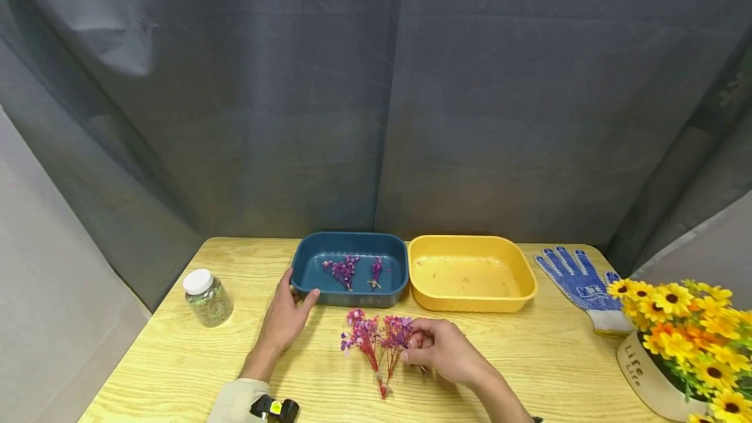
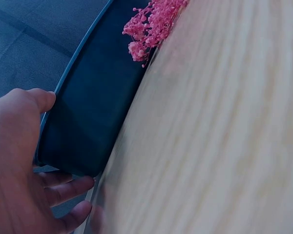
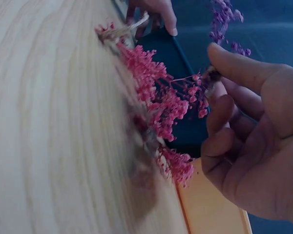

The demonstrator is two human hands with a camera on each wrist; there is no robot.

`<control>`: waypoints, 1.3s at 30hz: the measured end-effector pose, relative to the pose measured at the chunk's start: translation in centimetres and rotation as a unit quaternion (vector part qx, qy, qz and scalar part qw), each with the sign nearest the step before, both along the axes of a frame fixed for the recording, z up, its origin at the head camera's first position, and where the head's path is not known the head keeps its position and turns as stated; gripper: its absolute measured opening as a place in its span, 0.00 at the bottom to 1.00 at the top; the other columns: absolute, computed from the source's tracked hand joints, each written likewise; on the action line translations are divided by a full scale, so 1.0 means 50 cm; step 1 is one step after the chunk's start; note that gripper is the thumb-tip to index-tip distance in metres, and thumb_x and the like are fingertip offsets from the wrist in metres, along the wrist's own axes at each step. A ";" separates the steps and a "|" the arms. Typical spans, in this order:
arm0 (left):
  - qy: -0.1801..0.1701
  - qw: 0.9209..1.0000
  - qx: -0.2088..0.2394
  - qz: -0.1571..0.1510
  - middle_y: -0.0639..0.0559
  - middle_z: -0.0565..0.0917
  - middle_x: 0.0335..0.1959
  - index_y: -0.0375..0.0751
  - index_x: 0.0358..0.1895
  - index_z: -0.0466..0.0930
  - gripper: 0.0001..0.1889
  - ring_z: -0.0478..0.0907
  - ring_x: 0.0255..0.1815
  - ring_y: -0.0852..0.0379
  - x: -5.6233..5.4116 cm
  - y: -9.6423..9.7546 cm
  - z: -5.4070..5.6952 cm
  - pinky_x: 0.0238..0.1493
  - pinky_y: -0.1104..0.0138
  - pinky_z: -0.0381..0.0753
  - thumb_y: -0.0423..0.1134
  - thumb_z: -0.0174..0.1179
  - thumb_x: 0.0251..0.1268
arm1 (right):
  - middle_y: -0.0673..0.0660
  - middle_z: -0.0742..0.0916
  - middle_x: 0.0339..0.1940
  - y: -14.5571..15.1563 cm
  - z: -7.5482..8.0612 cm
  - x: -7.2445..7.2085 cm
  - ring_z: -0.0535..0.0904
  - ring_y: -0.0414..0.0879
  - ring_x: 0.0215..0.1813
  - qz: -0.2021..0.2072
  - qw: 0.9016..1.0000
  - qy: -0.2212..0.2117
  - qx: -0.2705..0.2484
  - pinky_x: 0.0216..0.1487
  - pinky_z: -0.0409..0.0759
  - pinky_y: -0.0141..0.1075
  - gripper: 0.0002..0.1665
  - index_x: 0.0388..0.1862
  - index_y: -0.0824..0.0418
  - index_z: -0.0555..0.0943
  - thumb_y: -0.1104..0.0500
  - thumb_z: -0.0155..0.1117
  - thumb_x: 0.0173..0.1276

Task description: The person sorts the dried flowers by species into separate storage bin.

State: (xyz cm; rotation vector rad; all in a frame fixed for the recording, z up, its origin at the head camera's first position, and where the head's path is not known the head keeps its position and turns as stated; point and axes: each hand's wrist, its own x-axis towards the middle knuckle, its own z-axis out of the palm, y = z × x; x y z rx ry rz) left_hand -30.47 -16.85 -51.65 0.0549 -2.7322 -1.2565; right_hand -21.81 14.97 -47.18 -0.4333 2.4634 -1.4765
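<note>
My left hand [image 1: 284, 322] holds the near left corner of a blue plastic bin [image 1: 346, 297]. In the left wrist view its thumb rests on the bin's rim, with the other fingers round the end wall. Two small purple dried-flower sprigs [image 1: 343, 271] lie inside that bin. Over the table in front of the bins, my right hand [image 1: 440, 349] pinches a purple dried-flower sprig [image 3: 223, 22] between thumb and fingers. Pink dried-flower bunches [image 3: 158, 92] with red stems lie beside it on the table, just in front of the blue bin.
A yellow bin [image 1: 470, 304] with a few specks inside stands right beside the blue one. Far left is a white-capped jar [image 1: 210, 302]. To the right lie a blue-and-white work glove [image 1: 581, 286] and a pot [image 1: 646, 371] of yellow flowers. A grey curtain [image 1: 376, 96] hangs behind.
</note>
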 end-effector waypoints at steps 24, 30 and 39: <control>0.002 1.000 0.006 -0.003 0.37 0.64 0.72 0.44 0.78 0.43 0.45 0.75 0.63 0.42 0.000 0.000 0.002 0.66 0.46 0.68 0.60 0.56 0.66 | 0.51 0.82 0.27 -0.036 0.040 -0.070 0.72 0.45 0.31 -0.190 0.972 -0.032 -0.135 0.32 0.73 0.34 0.12 0.36 0.61 0.80 0.55 0.70 0.61; 0.003 1.000 0.003 -0.004 0.37 0.65 0.71 0.45 0.78 0.44 0.47 0.76 0.62 0.43 -0.002 -0.001 -0.004 0.64 0.47 0.69 0.65 0.54 0.64 | 0.49 0.75 0.18 -0.041 0.058 -0.116 0.63 0.42 0.23 -0.195 0.974 -0.011 -0.119 0.23 0.63 0.32 0.14 0.35 0.61 0.79 0.52 0.71 0.61; 0.003 1.000 0.007 0.007 0.38 0.65 0.71 0.46 0.77 0.45 0.46 0.77 0.61 0.43 -0.001 0.000 -0.004 0.64 0.47 0.70 0.60 0.57 0.65 | 0.54 0.81 0.26 -0.066 0.081 -0.183 0.72 0.45 0.29 -0.187 0.981 0.003 -0.044 0.31 0.72 0.32 0.12 0.37 0.58 0.81 0.52 0.68 0.63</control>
